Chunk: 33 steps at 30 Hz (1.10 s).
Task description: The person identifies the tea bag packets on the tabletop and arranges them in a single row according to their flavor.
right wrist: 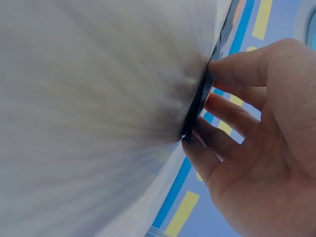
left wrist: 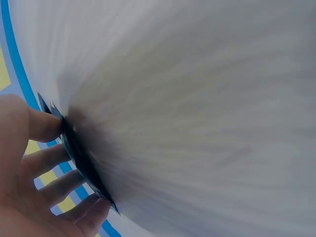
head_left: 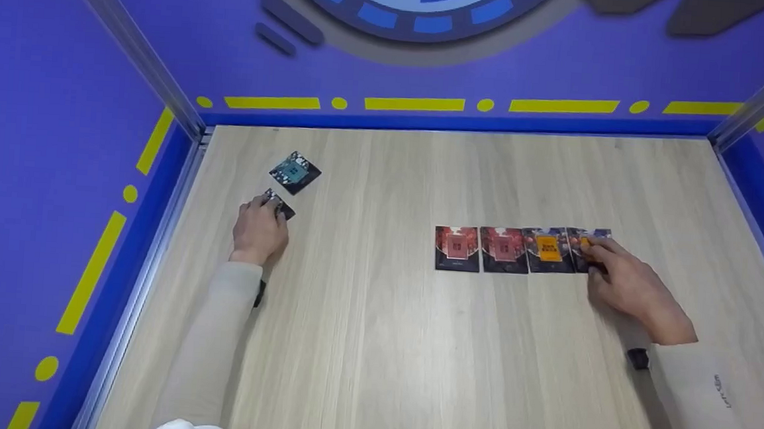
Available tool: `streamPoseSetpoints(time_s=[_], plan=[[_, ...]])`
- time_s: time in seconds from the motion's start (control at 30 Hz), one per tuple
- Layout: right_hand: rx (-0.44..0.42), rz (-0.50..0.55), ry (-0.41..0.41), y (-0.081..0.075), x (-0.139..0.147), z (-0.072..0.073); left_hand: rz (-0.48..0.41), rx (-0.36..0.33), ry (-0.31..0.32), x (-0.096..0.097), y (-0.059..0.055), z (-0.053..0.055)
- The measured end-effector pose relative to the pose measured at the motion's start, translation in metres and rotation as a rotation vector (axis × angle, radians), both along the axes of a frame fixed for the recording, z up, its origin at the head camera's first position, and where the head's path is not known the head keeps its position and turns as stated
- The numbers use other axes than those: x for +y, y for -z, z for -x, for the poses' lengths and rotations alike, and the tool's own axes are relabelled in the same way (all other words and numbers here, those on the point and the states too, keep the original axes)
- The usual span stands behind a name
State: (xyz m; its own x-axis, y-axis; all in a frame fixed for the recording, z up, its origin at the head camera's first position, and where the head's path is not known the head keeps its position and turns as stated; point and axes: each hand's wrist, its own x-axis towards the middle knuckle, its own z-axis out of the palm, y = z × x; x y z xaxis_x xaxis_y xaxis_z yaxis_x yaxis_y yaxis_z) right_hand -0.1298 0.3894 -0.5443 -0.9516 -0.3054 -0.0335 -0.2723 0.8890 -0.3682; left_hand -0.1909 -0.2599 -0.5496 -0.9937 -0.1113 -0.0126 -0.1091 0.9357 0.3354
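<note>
In the head view my left hand [head_left: 260, 232] grips a dark printed card [head_left: 285, 210] at the far left, covering most of it. The left wrist view shows the thumb and the little finger at opposite ends of that card [left wrist: 85, 165], low over the table. A teal-centred card [head_left: 295, 172] lies turned at an angle just beyond. On the other side my right hand [head_left: 639, 290] holds an orange-centred card [head_left: 577, 253] by its edges, partly hidden under the fingers. It ends a row with another orange-centred card [head_left: 550, 250] and two red cards [head_left: 457, 249].
A pale wood-grain table [head_left: 401, 335] lies under everything. Blue panels with yellow markings [head_left: 415, 104] stand along its back and sides, joined by metal posts [head_left: 134, 40] at the corners.
</note>
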Motion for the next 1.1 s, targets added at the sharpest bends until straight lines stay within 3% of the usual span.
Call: streamPoseSetpoints(time_s=[0.6,0.9,1.1], plan=[[0.003,0.006,0.004,0.001,-0.001,0.0,0.039,0.049,0.151,0.032,0.004,-0.027],[0.017,0.011,-0.011,0.0,-0.001,0.0,0.095,-0.013,0.203,0.054,0.003,-0.031],[0.019,0.0,-0.021,0.0,0.001,0.001,0.087,-0.011,0.259,0.07,0.002,-0.031]])
